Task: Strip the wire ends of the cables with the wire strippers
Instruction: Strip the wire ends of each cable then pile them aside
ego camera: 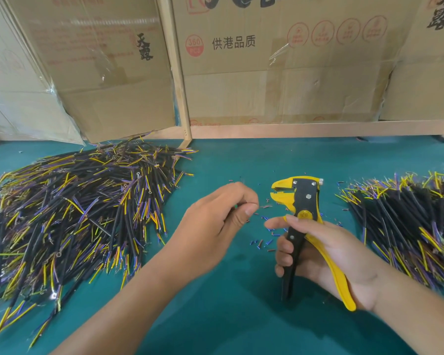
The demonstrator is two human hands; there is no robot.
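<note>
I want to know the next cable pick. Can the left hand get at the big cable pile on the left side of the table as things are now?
Probably yes. The cable pile lies open on the green table just beside the left hand, with nothing between them. But its fingers are curled and seem to pinch something small, so it may need to drop that first.

Open mat (241, 160) between two cable heaps (69, 213) (408, 226) — cardboard boxes (267, 73) wall the back.

Teal desk (241, 316) fills foreground. Along far edge, wooden frame (176, 73) with upright post and low rail. Flattened cardboard boxes (280, 73) behind frame form back wall, printed in red and black, clear tape patches. Even, soft light.
</note>
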